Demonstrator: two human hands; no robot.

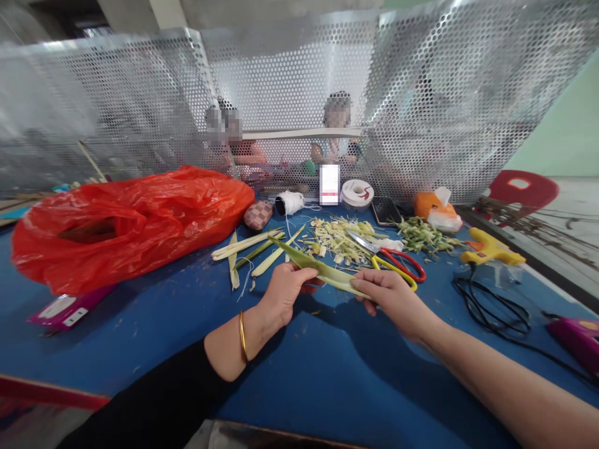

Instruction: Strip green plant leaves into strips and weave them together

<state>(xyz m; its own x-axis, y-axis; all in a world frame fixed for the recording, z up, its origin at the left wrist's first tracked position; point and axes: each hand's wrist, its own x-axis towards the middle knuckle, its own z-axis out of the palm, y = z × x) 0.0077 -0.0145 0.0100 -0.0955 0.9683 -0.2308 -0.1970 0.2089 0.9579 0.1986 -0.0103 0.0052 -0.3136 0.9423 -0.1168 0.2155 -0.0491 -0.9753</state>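
Observation:
A long pale-green leaf strip (334, 276), which looks like corn husk, is stretched between my two hands above the blue table. My left hand (287, 290), with a gold bangle at the wrist, pinches it near the middle, and its darker pointed end sticks out to the upper left. At the wide, paler end, my right hand (381, 288) grips it between thumb and fingers. Just beyond lie several loose leaf strips (276, 255) and a heap of cut pale pieces (339, 237). Scissors with red and yellow handles (397, 260) rest beside the heap, near my right hand.
A big red plastic bag (187, 206) fills the left. Behind are white thread (292, 202), a ribbon roll (357, 194), a phone (386, 211) and tissues (440, 212). A yellow glue gun (491, 247) with a black cord lies right. People sit beyond a perforated metal screen (290, 75).

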